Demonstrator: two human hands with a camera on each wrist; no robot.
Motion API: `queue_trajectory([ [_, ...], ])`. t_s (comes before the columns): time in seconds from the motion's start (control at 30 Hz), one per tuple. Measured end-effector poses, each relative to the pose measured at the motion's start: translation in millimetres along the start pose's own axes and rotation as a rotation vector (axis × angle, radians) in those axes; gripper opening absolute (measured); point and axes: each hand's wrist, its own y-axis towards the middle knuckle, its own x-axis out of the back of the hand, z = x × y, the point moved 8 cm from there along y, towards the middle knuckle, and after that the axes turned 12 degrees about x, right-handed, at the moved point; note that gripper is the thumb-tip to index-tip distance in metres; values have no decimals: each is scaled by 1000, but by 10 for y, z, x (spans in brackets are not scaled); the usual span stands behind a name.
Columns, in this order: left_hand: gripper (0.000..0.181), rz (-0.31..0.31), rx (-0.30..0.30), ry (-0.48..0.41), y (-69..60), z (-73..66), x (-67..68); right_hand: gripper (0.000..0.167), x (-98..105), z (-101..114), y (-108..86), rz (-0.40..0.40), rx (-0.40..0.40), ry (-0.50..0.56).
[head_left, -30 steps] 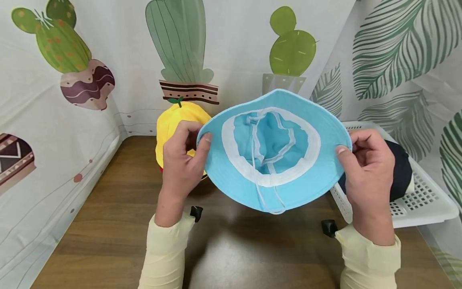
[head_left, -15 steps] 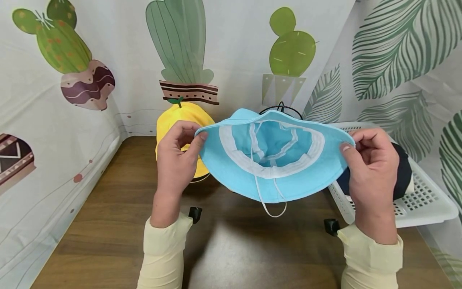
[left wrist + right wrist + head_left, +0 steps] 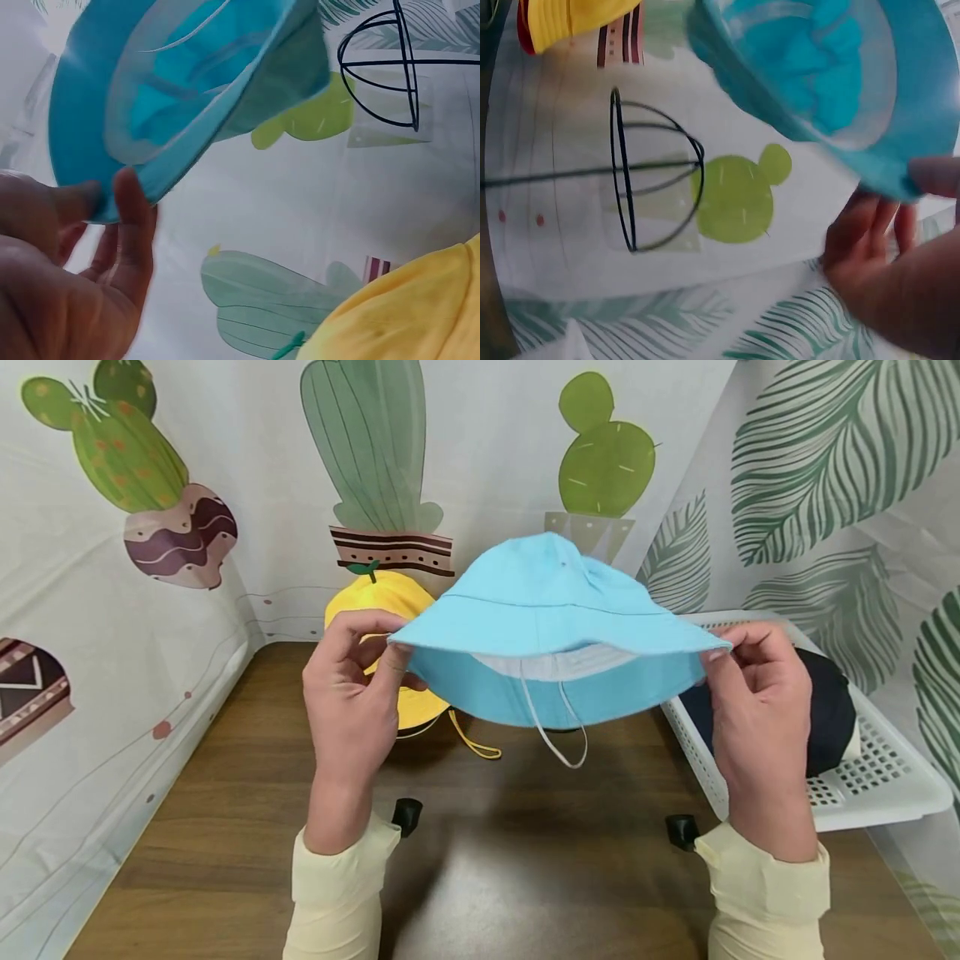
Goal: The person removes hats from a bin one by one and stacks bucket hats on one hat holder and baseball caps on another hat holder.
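Note:
A light blue bucket hat (image 3: pixel 555 585) is held in the air, crown up, its white chin cord hanging below the brim. The left hand (image 3: pixel 352 693) pinches the brim's left edge between thumb and fingers. At the right edge, the right hand (image 3: pixel 765 718) pinches the brim the same way. Both wrist views show the blue hat's inside with its white band, the left hand (image 3: pixel 82 262) and the right hand (image 3: pixel 900 262) gripping its rim. Behind the left hand is a yellow hat (image 3: pixel 390 593) with a green leaf on top and a yellow cord.
A black wire hat stand (image 3: pixel 622 172) rises behind the blue hat, hidden by it in the head view. On the right, a white plastic basket (image 3: pixel 885 768) holds a dark cap (image 3: pixel 830 714). The wooden table (image 3: pixel 225 827) lies below, with a cactus-print cloth behind.
The blue hat has tipped over from showing its inside to standing crown up. The left hand has moved slightly left, and more of the yellow hat's cord is visible.

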Motion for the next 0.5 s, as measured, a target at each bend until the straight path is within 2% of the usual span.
queue_trajectory([
  [0.03, 18, -6, -46, -20, -20, -57, -1, 6, 3, -61, -8, -6, -61, 14],
  [0.1, 16, -23, -137, -52, -64, -165, -4, 16, -23, -193, -35, 39, -191, 81],
  [0.17, 14, -40, -223, -80, -103, -253, -13, 25, -91, -308, -66, 159, -304, 189],
  [0.23, 14, -53, -300, -107, -135, -321, -21, 36, -193, -371, -109, 306, -398, 382],
  [0.3, 18, -57, -367, -134, -159, -366, -27, 44, -271, -394, -154, 386, -498, 623],
  [0.33, 20, -53, -397, -149, -165, -381, -32, 47, -295, -396, -169, 388, -551, 750],
  [0.4, 26, -41, -454, -169, -180, -403, -40, 52, -322, -399, -187, 339, -651, 967],
  [0.43, 28, -31, -479, -174, -186, -411, -47, 53, -322, -405, -193, 293, -690, 1040],
  [0.5, 32, -11, -523, -170, -199, -421, -67, 53, -312, -430, -195, 199, -740, 1106],
])
